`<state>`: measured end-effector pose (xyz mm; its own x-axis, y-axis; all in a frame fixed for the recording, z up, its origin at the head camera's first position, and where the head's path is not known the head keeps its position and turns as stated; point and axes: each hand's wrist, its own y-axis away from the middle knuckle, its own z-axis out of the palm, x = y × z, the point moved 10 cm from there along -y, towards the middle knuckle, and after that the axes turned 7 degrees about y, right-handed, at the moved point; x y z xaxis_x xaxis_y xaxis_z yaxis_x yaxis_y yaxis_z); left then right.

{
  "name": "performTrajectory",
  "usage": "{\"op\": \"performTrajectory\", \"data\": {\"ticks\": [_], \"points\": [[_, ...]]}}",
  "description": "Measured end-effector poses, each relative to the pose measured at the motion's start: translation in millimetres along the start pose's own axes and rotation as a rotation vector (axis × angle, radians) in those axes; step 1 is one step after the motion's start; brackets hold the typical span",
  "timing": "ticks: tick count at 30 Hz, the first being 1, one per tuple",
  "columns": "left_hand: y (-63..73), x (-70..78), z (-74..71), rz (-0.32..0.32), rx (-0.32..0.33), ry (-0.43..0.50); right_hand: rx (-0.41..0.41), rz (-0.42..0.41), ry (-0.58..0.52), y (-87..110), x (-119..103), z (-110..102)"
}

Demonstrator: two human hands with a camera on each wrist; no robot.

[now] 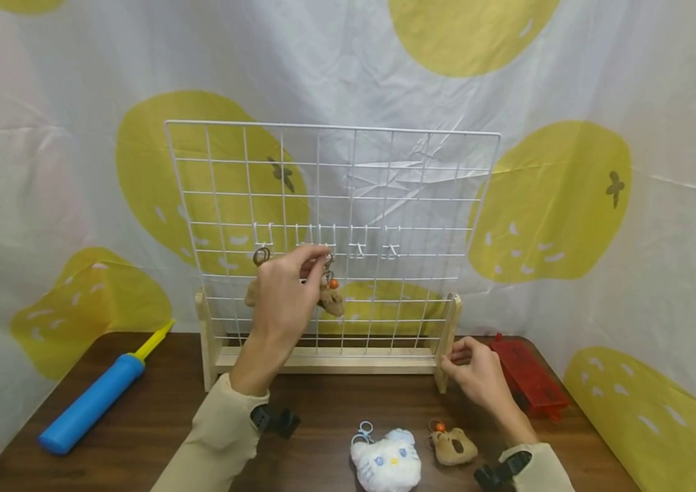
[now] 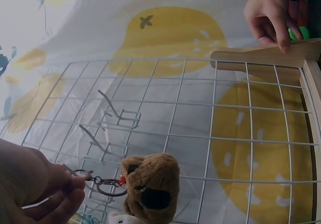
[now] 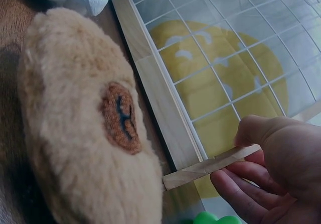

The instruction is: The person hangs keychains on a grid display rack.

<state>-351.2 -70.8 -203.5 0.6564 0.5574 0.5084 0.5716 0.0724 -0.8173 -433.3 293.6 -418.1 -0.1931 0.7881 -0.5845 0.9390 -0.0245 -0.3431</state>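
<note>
At the white wire grid point(image 1: 372, 198), my left hand point(image 1: 283, 290) pinches the metal clasp end of a brown plush keychain point(image 2: 155, 184). The plush dangles by a ring and an orange bead in front of the grid, close to the white hooks point(image 1: 391, 251). Whether the clasp touches a hook is hidden by my fingers. A second keychain ring point(image 1: 261, 256) hangs at the leftmost hook, its brown plush mostly behind my hand. My right hand point(image 1: 480, 372) grips the wooden side post point(image 3: 210, 168) of the grid's stand between thumb and fingers.
On the brown table lie a white cat-face plush keychain point(image 1: 387, 461) and another brown plush keychain point(image 1: 455, 447), in front of the stand. A red plastic box point(image 1: 529, 376) is behind my right hand. At the left lies a blue and yellow hand pump point(image 1: 96, 403).
</note>
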Motion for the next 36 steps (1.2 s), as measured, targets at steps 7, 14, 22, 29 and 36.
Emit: {"op": "performTrajectory", "data": {"ticks": [7,14,22,29,36], "points": [[7.5,3.2,-12.2,0.029,0.022,0.068,0.004,-0.004,0.009,-0.2,0.9,-0.2],[39.0,-1.4,-16.0,0.045,-0.012,0.132,0.006,-0.013,0.028,0.3,0.6,1.9],[75.8,-15.9,9.3,0.044,-0.107,0.19,0.014,-0.01,0.035,1.6,0.9,-0.2],[103.9,-36.2,49.7,0.007,-0.285,0.235,0.028,-0.011,0.051,-1.2,2.0,-2.7],[147.2,-53.2,100.0,-0.012,-0.563,0.274,0.022,-0.024,0.033,-0.1,0.2,-1.3]]}}
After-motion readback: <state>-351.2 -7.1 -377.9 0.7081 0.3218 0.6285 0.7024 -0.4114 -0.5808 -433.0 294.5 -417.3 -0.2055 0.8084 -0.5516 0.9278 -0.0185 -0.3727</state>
